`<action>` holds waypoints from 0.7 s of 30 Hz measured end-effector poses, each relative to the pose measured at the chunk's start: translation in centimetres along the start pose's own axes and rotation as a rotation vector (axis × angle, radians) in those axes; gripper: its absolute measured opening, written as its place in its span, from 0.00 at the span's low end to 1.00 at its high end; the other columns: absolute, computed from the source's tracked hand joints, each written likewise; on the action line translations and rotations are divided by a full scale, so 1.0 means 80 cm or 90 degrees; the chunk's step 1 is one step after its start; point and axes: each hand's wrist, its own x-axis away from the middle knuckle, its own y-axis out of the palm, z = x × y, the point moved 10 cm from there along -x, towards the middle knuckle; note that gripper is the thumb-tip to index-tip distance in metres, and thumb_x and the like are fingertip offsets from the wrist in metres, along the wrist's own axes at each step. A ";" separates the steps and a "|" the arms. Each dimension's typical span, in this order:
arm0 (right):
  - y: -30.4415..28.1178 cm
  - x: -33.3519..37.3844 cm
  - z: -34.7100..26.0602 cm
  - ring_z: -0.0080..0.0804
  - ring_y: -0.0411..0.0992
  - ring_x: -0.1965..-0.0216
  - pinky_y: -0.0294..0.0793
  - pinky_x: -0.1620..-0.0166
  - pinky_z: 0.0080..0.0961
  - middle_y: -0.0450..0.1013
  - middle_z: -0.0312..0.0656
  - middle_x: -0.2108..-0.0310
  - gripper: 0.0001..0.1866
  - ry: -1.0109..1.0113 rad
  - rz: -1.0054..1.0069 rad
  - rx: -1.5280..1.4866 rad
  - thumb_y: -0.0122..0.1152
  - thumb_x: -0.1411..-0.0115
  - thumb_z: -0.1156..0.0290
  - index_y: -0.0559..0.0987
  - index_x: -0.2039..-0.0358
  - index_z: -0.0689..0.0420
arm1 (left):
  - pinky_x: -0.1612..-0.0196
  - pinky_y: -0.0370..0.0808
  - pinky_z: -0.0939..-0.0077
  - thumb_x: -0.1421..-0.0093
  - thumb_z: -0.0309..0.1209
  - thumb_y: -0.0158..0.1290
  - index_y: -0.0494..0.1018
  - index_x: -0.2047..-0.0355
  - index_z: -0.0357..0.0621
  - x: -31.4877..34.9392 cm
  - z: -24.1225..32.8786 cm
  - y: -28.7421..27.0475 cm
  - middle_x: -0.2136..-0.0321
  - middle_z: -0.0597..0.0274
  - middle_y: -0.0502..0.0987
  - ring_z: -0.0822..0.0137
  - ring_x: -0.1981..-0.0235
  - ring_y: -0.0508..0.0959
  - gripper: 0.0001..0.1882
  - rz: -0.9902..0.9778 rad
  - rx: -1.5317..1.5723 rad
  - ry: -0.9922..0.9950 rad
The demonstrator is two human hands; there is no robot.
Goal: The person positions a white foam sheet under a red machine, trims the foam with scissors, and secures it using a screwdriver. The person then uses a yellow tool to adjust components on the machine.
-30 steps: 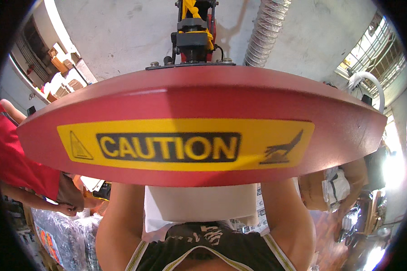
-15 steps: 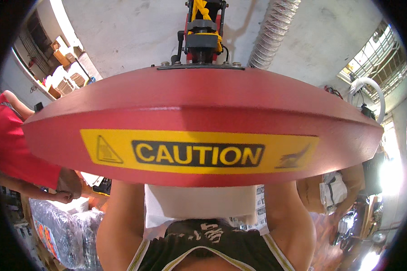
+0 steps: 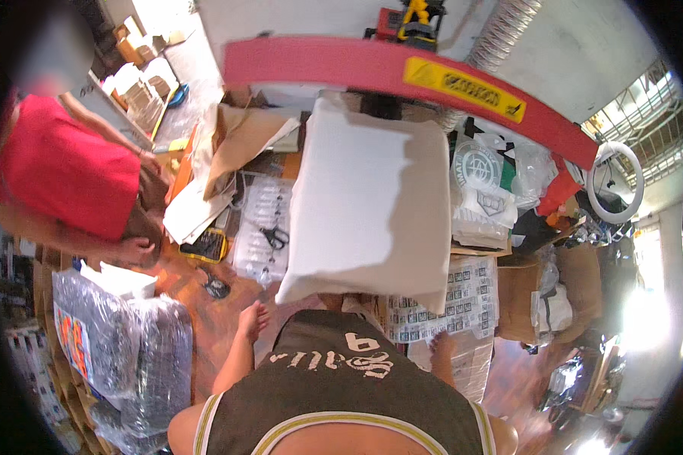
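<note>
In the middle, a white cloth (image 3: 357,205) lies over the flat bed of a heat press, its near edge hanging down. The red upper arm of the heat press (image 3: 311,64) is raised and slanted behind it, with a yellow warning label. My left hand (image 3: 253,318) is near the bed's near left corner, apart from the cloth, its fingers loosely spread and nothing in them. By the printed sheets (image 3: 474,292) at the right is my right hand (image 3: 442,345); it is slightly smeared, fingers apart, with nothing seen in it. Whether it touches the sheets cannot be made out.
Scissors (image 3: 274,238) lie on a clear-wrapped pack left of the bed. Folded shirts (image 3: 482,205) are stacked at its right, near an open cardboard box (image 3: 577,288). Plastic-wrapped bundles (image 3: 118,341) stand at the near left. Another person in a red top (image 3: 76,167) is at the left.
The red arm, which filled the middle of the picture, now appears higher, farther off and slanted, uncovering the white cloth. My hands, hidden behind it before, now show low beside my body.
</note>
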 end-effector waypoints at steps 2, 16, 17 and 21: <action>0.053 0.017 0.046 0.38 0.78 0.66 0.75 0.62 0.41 0.81 0.40 0.61 0.35 0.048 -0.179 0.073 0.50 0.35 0.33 0.80 0.54 0.56 | 0.66 0.74 0.70 0.32 0.55 0.52 0.76 0.58 0.44 -0.040 -0.032 0.038 0.66 0.64 0.79 0.66 0.69 0.78 0.24 -0.197 -0.021 -0.005; -0.012 0.094 -0.237 0.41 0.73 0.60 0.73 0.61 0.42 0.73 0.44 0.61 0.22 -0.435 -0.019 0.010 0.56 0.34 0.48 0.77 0.59 0.57 | 0.49 0.77 0.64 0.30 0.49 0.48 0.68 0.40 0.43 -0.020 0.073 0.098 0.46 0.53 0.76 0.60 0.51 0.78 0.26 -0.285 0.187 0.060; -0.007 0.146 -0.316 0.38 0.72 0.64 0.73 0.62 0.40 0.73 0.42 0.66 0.19 -0.583 0.017 0.031 0.55 0.34 0.53 0.77 0.62 0.59 | 0.61 0.79 0.66 0.30 0.46 0.48 0.72 0.48 0.43 -0.055 0.060 0.041 0.55 0.57 0.79 0.61 0.59 0.80 0.21 -0.230 0.097 0.091; -0.046 0.454 -0.576 0.28 0.73 0.66 0.74 0.60 0.30 0.76 0.39 0.71 0.15 -0.912 0.085 -0.297 0.55 0.30 0.65 0.80 0.66 0.65 | 0.64 0.77 0.53 0.39 0.46 0.47 0.80 0.76 0.41 -0.140 0.010 -0.145 0.69 0.47 0.83 0.47 0.67 0.83 0.22 -0.062 -0.631 0.303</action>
